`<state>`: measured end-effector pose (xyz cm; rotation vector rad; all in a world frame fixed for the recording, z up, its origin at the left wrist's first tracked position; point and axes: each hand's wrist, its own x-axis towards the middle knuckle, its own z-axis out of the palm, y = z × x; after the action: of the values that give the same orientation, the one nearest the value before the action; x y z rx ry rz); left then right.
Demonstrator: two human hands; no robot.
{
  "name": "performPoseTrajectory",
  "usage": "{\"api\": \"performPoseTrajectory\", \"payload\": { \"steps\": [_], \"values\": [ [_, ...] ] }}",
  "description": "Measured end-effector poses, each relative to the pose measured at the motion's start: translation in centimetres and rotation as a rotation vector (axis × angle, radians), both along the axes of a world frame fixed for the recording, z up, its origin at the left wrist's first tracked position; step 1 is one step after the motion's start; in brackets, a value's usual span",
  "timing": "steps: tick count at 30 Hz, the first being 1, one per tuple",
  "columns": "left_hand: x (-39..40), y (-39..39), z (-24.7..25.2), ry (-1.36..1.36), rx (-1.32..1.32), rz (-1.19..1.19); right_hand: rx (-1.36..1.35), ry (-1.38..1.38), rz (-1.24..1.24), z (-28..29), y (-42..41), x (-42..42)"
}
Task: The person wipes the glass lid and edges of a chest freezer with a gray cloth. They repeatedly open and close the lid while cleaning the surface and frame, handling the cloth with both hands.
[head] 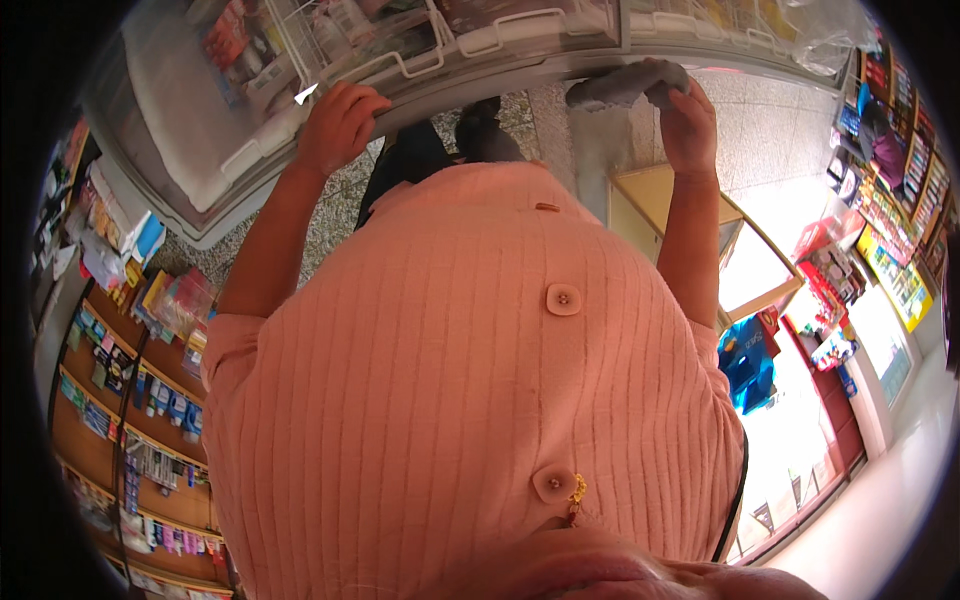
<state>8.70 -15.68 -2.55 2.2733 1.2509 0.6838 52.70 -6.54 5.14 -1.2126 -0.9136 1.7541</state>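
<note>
My left hand rests at the front rim of a chest freezer, its fingers bent; whether it grips the rim I cannot tell. My right hand holds a dark grey cloth at the same rim, further right. The cloth is bunched and hangs partly to the left of the fingers. Through the freezer's glass top, white wire baskets with packaged goods show, with frost along the inside wall.
Shelves of packaged goods stand at the left. A wood-framed glass case and a blue bag are at the right. A clear plastic bag lies on the freezer's right end. Another person is by the far right shelves.
</note>
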Motion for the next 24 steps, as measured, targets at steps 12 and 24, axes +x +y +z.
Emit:
{"api": "performPoseTrajectory", "payload": {
  "steps": [12,24],
  "values": [
    [-0.1,-0.9,-0.9,-0.033,0.084,0.083,0.938,-1.311,0.457,-4.7,-2.5,-11.9],
    [-1.6,-0.7,0.9,-0.486,-0.194,0.222,1.082,-1.338,0.543,-5.0,-6.4,-21.1]
  ]
}}
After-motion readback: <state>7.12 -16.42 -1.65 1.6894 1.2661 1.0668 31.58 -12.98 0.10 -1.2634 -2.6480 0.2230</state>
